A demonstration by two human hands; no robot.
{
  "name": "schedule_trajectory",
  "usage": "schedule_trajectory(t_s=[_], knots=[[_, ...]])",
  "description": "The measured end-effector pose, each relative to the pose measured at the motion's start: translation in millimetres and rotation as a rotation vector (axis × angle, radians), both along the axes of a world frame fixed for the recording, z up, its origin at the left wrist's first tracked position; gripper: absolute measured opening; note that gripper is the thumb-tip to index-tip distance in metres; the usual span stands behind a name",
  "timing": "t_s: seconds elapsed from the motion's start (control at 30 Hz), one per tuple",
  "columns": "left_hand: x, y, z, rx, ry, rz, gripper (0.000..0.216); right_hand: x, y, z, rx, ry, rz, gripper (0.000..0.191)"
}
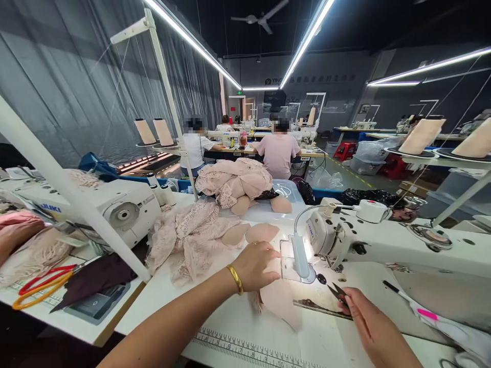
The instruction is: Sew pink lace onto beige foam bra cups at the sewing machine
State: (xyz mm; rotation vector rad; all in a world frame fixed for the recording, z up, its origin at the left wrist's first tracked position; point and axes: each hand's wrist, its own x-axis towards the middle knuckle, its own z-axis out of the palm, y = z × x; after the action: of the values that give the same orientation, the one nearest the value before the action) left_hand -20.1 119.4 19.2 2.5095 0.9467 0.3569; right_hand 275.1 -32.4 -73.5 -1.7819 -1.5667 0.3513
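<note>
The right hand (368,319) grips small black scissors (340,296) near the sewing machine (399,235), blades apart, pointing far left. The left hand (255,266) has loosely spread fingers; I cannot tell if they pinch the pale cloth piece (280,305), lying lengthwise toward near right on the table (240,315).

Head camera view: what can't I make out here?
In the head view:
- Handles of the small dark metal scissors: hidden by the right hand.
- Underside of the left hand: hidden by its own back, so pressure on the beige fabric piece is unclear.
- Black-marked white ruler: right end cut off by the bottom edge.
- Grey wall lettering: mostly too small, dim.
</note>
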Motion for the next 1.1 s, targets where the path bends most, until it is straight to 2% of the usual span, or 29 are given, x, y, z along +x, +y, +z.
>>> schedule_trajectory(t_s=[0.07,0.13,0.2,0.27,0.33,0.47,0.63,0.7,0.83,0.93,1.0,1.1], knots=[[-0.6,7.7,-6.7,-0.077,0.028,0.042,0.044,-39.5,-7.5,18.5,-0.03,0.195,0.049,0.039],[1.7,7.3,-14.8,-0.133,-0.009,0.072,0.03,-71.4,-9.3,36.5,-0.024,0.314,0.111,0.04],[5.2,0.0,-19.6,-0.186,-0.103,0.113,0.017,-92.1,-5.0,49.8,-0.076,0.363,0.156,0.041],[8.8,-10.4,-20.0,-0.258,-0.218,0.147,0.013,-104.1,3.7,57.3,-0.138,0.405,0.17,0.043],[11.9,-20.0,-18.2,-0.371,-0.316,0.151,0.023,-112.2,13.5,59.8,-0.149,0.493,0.17,0.046],[16.2,-29.5,-18.7,-0.649,-0.481,0.101,0.045,-125.6,25.8,57.3,-0.06,0.689,0.166,0.051],[18.1,-30.6,-24.2,-0.957,-0.681,0.129,0.042,-129.7,25.8,52.5,-0.082,0.705,0.155,0.044],[17.2,-32.0,-23.0,-0.916,-0.655,0.145,0.035,-127.7,24.9,50.5,-0.089,0.685,0.137,0.042],[14.1,-37.0,-18.2,-0.511,-0.522,0.154,0.024,-123.9,24.7,46.6,-0.128,0.739,0.108,0.045],[12.7,-38.9,-19.4,-0.294,-0.499,0.136,0.032,-122.4,25.3,45.6,-0.154,0.831,0.128,0.046],[12.0,-38.2,-21.6,-0.248,-0.53,0.111,0.031,-121.8,25.8,46.4,-0.13,0.823,0.142,0.046],[11.2,-36.2,-22.5,-0.322,-0.557,0.049,0.022,-121.6,26.3,48.7,-0.122,0.818,0.121,0.046]])
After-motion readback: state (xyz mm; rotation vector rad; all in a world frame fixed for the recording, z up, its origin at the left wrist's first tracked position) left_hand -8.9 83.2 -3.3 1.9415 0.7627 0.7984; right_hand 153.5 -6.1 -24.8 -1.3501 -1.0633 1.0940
